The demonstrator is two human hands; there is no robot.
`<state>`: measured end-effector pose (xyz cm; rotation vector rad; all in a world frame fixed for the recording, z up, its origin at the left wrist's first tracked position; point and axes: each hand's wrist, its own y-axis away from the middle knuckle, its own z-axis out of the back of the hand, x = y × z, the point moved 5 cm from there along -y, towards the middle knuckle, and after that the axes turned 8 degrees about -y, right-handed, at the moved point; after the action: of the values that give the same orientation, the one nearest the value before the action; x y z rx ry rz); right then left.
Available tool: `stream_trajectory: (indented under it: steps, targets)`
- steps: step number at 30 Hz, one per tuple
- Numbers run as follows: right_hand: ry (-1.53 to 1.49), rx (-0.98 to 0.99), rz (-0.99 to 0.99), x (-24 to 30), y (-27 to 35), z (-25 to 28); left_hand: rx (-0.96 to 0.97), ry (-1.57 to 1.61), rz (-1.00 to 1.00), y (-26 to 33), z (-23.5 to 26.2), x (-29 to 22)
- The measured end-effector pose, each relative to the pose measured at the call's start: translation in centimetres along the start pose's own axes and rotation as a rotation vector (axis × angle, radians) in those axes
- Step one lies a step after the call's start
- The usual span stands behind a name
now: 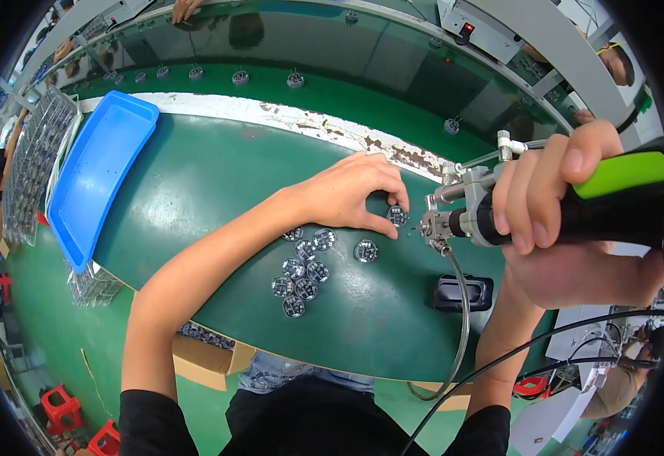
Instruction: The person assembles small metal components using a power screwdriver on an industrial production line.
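Note:
My left hand [351, 190] reaches across the green bench and grips a small round circuit-board part [398, 216] between thumb and fingers. Wrapped around a black and green power screwdriver [621, 209], my right hand [541, 197] holds it almost sideways. Its metal nozzle [437, 226] points at the gripped part, with a small gap between them. A clear hose [465, 304] runs down from the nozzle. Just below my left hand lies a single round part [366, 251]. Several more round parts [305, 289] form a loose cluster next to my left forearm.
A blue tray [104, 171] sits at the bench's left edge, beside stacked clear trays [39, 163]. A small black tray [462, 293] lies under the screwdriver. Beyond a worn white ledge [271, 114], round parts [295, 80] stand along a green conveyor. A black cable [529, 346] crosses at right.

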<state>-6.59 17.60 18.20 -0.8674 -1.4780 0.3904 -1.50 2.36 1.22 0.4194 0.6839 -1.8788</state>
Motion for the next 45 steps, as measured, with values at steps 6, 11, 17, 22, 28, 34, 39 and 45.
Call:
stream_trajectory:
  steps: [6,11,17,22,28,34,39,45]
  targets:
    - [0.009,-0.041,-0.054,-0.7,0.7,1.0,0.005,0.012,-0.024,0.2,0.2,-0.2]
    - [0.015,-0.075,-0.079,-2.3,0.1,0.6,0.011,0.008,-0.043,0.3,-0.2,0.2]
    - [0.030,-0.109,-0.096,-3.0,-0.2,-0.4,0.017,-0.024,-0.046,0.3,-0.2,0.2]
    - [0.040,-0.122,-0.107,-3.1,-0.3,-0.6,-0.062,-0.031,-0.094,0.4,-0.4,0.5]
    - [0.066,-0.125,-0.107,-3.5,-0.4,-0.8,-0.024,-0.035,-0.074,0.2,-0.4,0.4]
    - [0.087,-0.117,-0.107,-3.5,-0.5,-0.6,-0.015,-0.035,-0.057,0.4,-0.3,0.4]
    - [0.100,-0.110,-0.108,-3.2,-0.1,-0.5,-0.006,-0.019,-0.055,0.3,-0.2,0.2]
    - [0.120,-0.105,-0.107,-3.3,-0.1,-0.5,-0.063,-0.012,-0.090,0.4,-0.2,0.2]
